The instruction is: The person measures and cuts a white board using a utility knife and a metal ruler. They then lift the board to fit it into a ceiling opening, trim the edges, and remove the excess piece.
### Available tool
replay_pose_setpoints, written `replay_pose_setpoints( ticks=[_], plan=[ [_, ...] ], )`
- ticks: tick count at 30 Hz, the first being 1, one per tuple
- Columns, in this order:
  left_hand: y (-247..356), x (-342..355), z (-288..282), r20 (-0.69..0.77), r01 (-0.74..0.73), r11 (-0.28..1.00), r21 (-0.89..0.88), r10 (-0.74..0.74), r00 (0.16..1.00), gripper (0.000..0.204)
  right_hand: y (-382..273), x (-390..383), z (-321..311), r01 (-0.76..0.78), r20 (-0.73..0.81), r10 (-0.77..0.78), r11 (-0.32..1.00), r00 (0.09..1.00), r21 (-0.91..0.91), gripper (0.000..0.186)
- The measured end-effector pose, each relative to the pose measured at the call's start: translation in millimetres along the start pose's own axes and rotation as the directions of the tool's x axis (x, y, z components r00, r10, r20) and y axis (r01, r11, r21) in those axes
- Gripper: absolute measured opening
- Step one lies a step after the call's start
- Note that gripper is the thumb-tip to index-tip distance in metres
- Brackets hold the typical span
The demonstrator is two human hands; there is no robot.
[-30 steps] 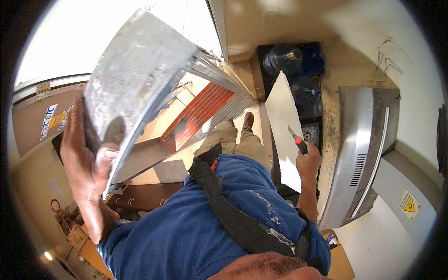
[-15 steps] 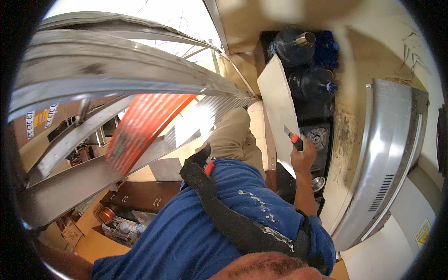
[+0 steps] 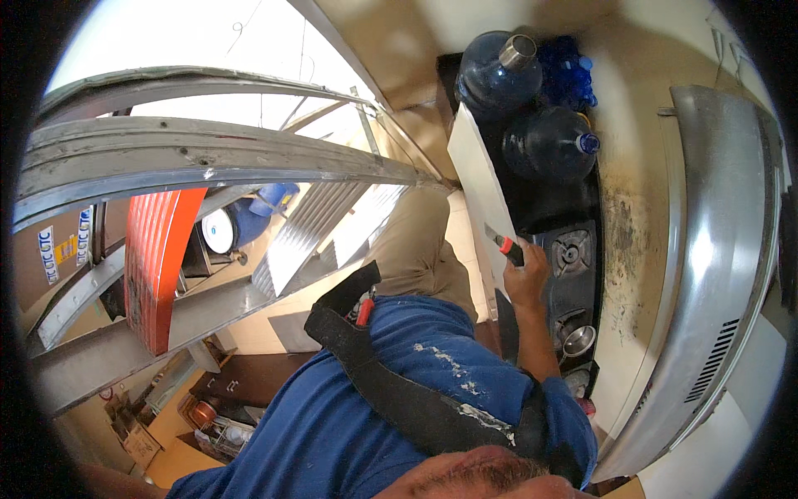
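**Up a ladder, right hand on a scraper at the white board**

At the left edge of the view, the grey metal rails of a ladder (image 3: 208, 158) arc across, with an orange-red panel (image 3: 154, 266) standing behind them and a blue drum (image 3: 249, 218) beyond. The left hand is out of view, so its state cannot be told. Toward the middle, the person's blue shirt (image 3: 349, 424) is crossed by a black strap (image 3: 391, 391), and a tan trouser leg (image 3: 424, 249) runs down toward the floor. Right of that, the right hand (image 3: 525, 279) is clenched around the red-and-black handle of a scraper (image 3: 504, 244), whose blade lies against the lower part of a white board (image 3: 478, 179) that leans beside a black stove (image 3: 573, 249). Two dark blue water jugs (image 3: 499, 79) stand at the stove's far end. A metal funnel (image 3: 579, 339) rests near its close end. Along the right edge curves a steel range hood (image 3: 723, 249).
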State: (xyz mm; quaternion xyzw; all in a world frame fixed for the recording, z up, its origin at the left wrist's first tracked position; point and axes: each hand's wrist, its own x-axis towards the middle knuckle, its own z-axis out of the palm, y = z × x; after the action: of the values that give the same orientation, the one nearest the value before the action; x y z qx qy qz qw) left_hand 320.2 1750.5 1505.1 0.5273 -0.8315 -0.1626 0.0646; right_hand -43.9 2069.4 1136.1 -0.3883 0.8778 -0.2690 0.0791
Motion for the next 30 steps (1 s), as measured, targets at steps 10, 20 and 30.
replay_pose_setpoints(
  ticks=[10, 20, 30],
  plan=[
    [-16.1, -49.0, 174.6, 0.168, 0.139, 0.981, -0.138, -0.115, 0.979, 0.089, 42.6, -14.1, 29.0, -0.064, 0.061, 0.064, 0.998, 0.996, -0.003, 0.038],
    [-71.7, -99.7, 386.9, 0.234, 0.243, 0.928, -0.284, -0.178, 0.956, 0.078, 97.4, 9.4, 94.7, -0.154, 0.118, 0.135, 0.975, 0.984, 0.162, 0.032],
    [-132.1, -108.6, 491.8, 0.243, 0.203, 0.908, -0.366, -0.117, 0.963, 0.068, 113.4, -29.5, 113.1, -0.108, -0.017, 0.109, 0.991, 0.994, 0.081, 0.025]
  ],
)
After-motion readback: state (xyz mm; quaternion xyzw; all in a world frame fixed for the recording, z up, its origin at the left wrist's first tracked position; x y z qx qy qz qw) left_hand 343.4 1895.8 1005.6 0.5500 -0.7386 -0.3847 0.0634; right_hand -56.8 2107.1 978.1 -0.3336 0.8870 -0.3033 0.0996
